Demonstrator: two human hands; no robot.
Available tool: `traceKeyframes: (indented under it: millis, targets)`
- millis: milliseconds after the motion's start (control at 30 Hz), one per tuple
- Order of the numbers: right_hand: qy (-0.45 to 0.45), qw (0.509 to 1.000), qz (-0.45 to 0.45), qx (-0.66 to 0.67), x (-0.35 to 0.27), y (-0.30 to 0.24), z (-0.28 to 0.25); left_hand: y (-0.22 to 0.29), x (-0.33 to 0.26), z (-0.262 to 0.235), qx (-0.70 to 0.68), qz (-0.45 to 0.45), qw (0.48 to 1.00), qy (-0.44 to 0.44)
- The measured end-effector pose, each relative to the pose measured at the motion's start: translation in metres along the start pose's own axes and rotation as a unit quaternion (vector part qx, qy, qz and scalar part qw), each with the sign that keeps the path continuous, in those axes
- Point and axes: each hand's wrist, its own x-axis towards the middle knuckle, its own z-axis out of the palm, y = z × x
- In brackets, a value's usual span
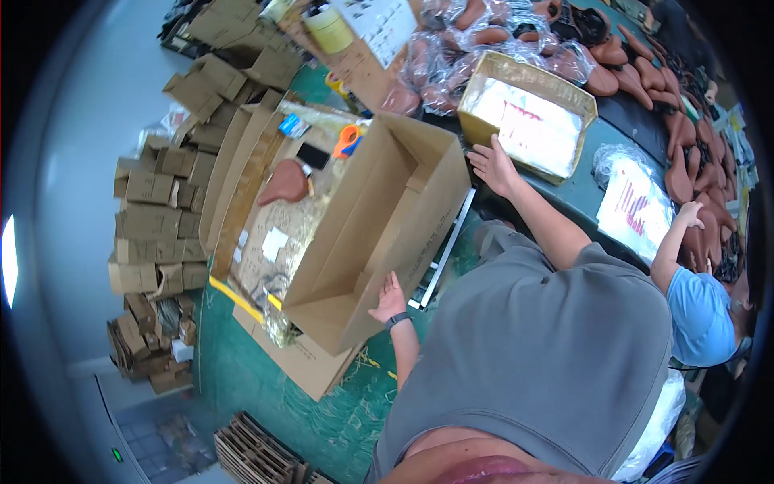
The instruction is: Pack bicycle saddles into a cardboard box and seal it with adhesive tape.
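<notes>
In the head view, a large open cardboard box [367, 222] stands, mouth upward, along the edge of the cluttered desk [251, 270] nearest the wearer. The left hand [389, 298], with a dark watch at the wrist, is at the outside of the box's near wall, its fingers released and spread; whether they touch the cardboard, I cannot tell. The right hand [496, 167] is also released, fingers apart, between the box's far right corner and a yellowish carton [582, 121] holding a white plastic-covered item.

Beyond the box, toward the desk's opposite edge, lie a brown saddle [284, 183], a dark phone [313, 156] and a piece of white paper [274, 244]; an orange tape dispenser [347, 140] is near the box's far wall. Plastic-wrapped saddles [492, 36] are heaped behind the carton. At right, a co-worker in a blue shirt [701, 315] reaches to more brown saddles [700, 242].
</notes>
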Motion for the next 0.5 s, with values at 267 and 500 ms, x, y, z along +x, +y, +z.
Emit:
traceKeyframes:
  millis: [267, 500]
  targets:
    - [0.308, 0.614, -0.438, -0.581, 0.118, -0.257, -0.156, -0.148, 0.027, 0.007, 0.25, -0.081, 0.964, -0.038]
    - [0.461, 0.557, -0.143, -0.676, 0.298, -0.472, -0.328, -0.307, 0.024, 0.121, 0.615, -0.16, 0.769, -0.074]
